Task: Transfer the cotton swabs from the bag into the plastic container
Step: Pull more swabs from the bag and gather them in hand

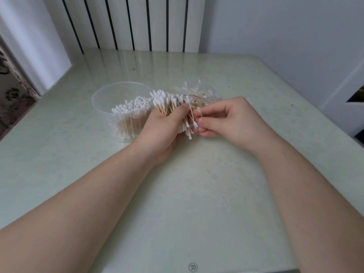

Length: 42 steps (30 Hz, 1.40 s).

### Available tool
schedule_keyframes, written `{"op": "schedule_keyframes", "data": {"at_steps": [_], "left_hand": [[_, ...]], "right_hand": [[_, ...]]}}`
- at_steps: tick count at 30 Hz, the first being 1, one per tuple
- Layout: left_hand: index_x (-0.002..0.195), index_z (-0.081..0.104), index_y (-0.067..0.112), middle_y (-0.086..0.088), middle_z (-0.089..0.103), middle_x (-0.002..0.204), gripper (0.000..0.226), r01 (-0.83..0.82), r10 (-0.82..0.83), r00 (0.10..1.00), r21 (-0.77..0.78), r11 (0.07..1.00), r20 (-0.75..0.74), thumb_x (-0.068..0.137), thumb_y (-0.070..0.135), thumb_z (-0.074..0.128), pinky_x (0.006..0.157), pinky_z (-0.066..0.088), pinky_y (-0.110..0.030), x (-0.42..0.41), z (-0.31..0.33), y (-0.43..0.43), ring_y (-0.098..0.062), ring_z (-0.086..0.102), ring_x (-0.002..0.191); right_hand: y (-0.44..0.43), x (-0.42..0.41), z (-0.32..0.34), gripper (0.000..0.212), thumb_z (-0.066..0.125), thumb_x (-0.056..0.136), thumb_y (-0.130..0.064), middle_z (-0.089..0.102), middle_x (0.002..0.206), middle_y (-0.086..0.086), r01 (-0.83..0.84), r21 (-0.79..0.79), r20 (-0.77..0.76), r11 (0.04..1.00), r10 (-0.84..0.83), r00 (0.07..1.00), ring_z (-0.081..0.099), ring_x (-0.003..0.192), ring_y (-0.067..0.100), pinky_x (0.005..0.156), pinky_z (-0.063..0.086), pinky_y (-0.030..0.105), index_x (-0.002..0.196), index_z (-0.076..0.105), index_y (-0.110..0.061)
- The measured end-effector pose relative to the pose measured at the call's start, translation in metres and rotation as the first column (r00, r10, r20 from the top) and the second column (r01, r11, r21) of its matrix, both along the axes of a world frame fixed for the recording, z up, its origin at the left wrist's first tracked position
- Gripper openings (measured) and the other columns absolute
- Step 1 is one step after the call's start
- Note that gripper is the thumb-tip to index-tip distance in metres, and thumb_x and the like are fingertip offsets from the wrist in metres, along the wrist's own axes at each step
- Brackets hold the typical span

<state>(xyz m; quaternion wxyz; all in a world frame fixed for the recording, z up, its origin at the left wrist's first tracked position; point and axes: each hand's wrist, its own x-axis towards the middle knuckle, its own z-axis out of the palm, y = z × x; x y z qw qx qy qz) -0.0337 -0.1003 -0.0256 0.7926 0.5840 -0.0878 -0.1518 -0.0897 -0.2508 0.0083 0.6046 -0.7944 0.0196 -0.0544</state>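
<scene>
The plastic container [97,104] (swabs [131,105] inside) stands left of the bag [203,92], perhaps touching it.

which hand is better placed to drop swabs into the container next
Left, probably. The left hand grips the swab bundle right beside the container; the right hand pinches only a stray swab, farther from it.

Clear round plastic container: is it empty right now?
No, the clear round plastic container holds many white-tipped wooden cotton swabs standing upright inside it.
</scene>
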Motion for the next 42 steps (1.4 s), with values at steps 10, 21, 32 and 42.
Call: {"op": "schedule_keyframes", "data": {"at_steps": [10, 21, 32, 42], "left_hand": [[0.096, 0.069, 0.000, -0.021, 0.068, 0.090, 0.022, 0.073, -0.073, 0.997, 0.025, 0.997, 0.026, 0.103, 0.017, 0.057, 0.067, 0.056, -0.034, -0.003, 0.004, 0.002, -0.026, 0.066, 0.073], [0.098, 0.068, 0.005, -0.013, 0.064, 0.083, 0.015, 0.032, -0.034, 0.999, 0.055, 0.998, 0.035, 0.103, 0.015, 0.058, 0.052, 0.047, -0.025, -0.004, 0.005, 0.000, -0.014, 0.056, 0.059], [0.110, 0.068, -0.002, -0.015, 0.072, 0.092, 0.016, 0.090, -0.090, 0.996, 0.011, 0.996, -0.011, 0.097, 0.006, 0.065, 0.065, 0.059, -0.031, -0.004, 0.005, 0.004, -0.022, 0.069, 0.081], [0.118, 0.065, -0.001, -0.010, 0.069, 0.084, 0.022, 0.215, -0.216, 0.976, -0.036, 0.976, -0.028, 0.098, 0.010, 0.063, 0.065, 0.059, -0.027, -0.005, 0.010, 0.007, -0.018, 0.066, 0.073]], "right_hand": [[0.004, 0.000, -0.002, 0.015, 0.074, 0.087, -0.017, 0.074, 0.068, -0.003, 0.087, -0.275, 0.045, 0.957, -0.078, 0.996, 0.058, 0.052, 0.015, 0.058, 0.061, 0.036, 0.082, 0.078, -0.030], [-0.001, 0.008, -0.006, 0.002, 0.075, 0.087, -0.015, 0.073, 0.071, 0.008, 0.206, -0.090, 0.077, 0.974, -0.200, 0.977, 0.060, 0.052, 0.017, 0.053, 0.055, 0.031, 0.089, 0.074, -0.015], [-0.003, 0.005, 0.000, 0.037, 0.069, 0.088, 0.004, 0.068, 0.073, 0.010, 0.158, 0.111, 0.106, 0.981, -0.169, 0.980, 0.064, 0.060, 0.017, 0.064, 0.057, 0.030, 0.122, 0.065, -0.011], [0.005, 0.004, -0.003, 0.028, 0.067, 0.095, -0.019, 0.075, 0.097, -0.013, 0.134, -0.178, 0.196, 0.975, -0.098, 0.976, 0.070, 0.088, -0.005, 0.086, 0.048, 0.017, 0.122, 0.069, -0.025]]}}
